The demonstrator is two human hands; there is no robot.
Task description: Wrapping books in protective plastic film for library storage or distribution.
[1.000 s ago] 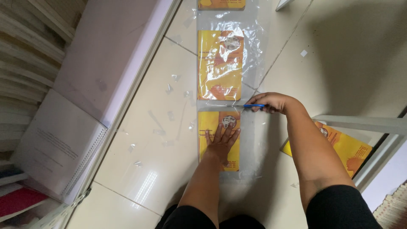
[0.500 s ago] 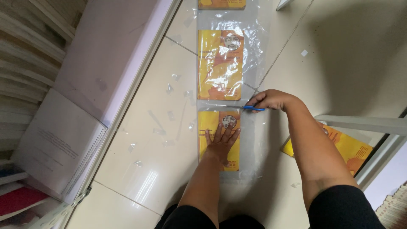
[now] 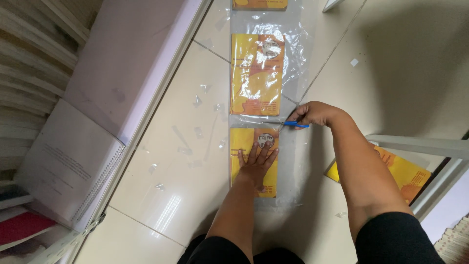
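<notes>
A long strip of clear plastic film (image 3: 292, 161) lies on the tiled floor with yellow-orange booklets under it. My left hand (image 3: 257, 164) lies flat, fingers spread, on the near booklet (image 3: 252, 183). My right hand (image 3: 312, 113) grips a blue-handled cutter (image 3: 296, 124) at the film's right side, in the gap between the near booklet and the middle booklet (image 3: 256, 73). A third booklet (image 3: 259, 4) shows at the top edge.
A white spiral-bound pad (image 3: 68, 166) and stacked boards lie at the left beside a pale lilac panel (image 3: 132, 58). Another yellow booklet (image 3: 398, 171) sits under a white frame bar (image 3: 420, 145) at the right. Small film scraps (image 3: 198, 101) litter the tiles.
My right hand with the cutter has shifted slightly up and left along the gap. The left hand stays pressed on the near booklet.
</notes>
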